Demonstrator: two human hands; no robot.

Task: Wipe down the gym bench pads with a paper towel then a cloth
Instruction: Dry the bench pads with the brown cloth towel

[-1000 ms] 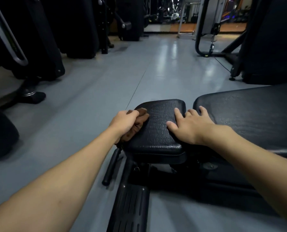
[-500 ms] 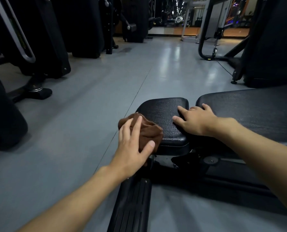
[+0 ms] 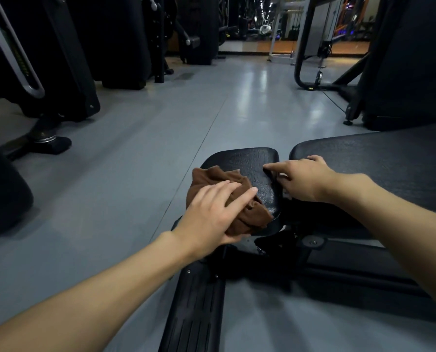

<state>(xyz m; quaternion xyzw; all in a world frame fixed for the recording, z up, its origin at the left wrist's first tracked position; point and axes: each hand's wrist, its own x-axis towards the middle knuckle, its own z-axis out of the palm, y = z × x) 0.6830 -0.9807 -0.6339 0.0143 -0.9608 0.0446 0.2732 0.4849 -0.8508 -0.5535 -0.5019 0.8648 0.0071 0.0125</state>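
A small black seat pad [image 3: 250,161] of the gym bench lies in front of me, with the long black back pad [image 3: 379,161] to its right. A crumpled brown cloth [image 3: 250,214] covers the seat pad's near left corner. My left hand [image 3: 211,212] presses flat on the cloth with straight fingers. My right hand [image 3: 303,179] rests on the right edge of the seat pad, at the gap between the two pads, fingers spread and lightly bent. No paper towel is in view.
The bench's black base foot [image 3: 194,313] runs toward me on the grey floor [image 3: 135,174]. Dark exercise machines [image 3: 59,59] stand along the left, and another machine [image 3: 402,59] stands at the right behind the bench.
My left hand has moved from gripping the cloth at the pad's left side to pressing it flat on the near left corner. The right hand has shifted slightly toward the gap.
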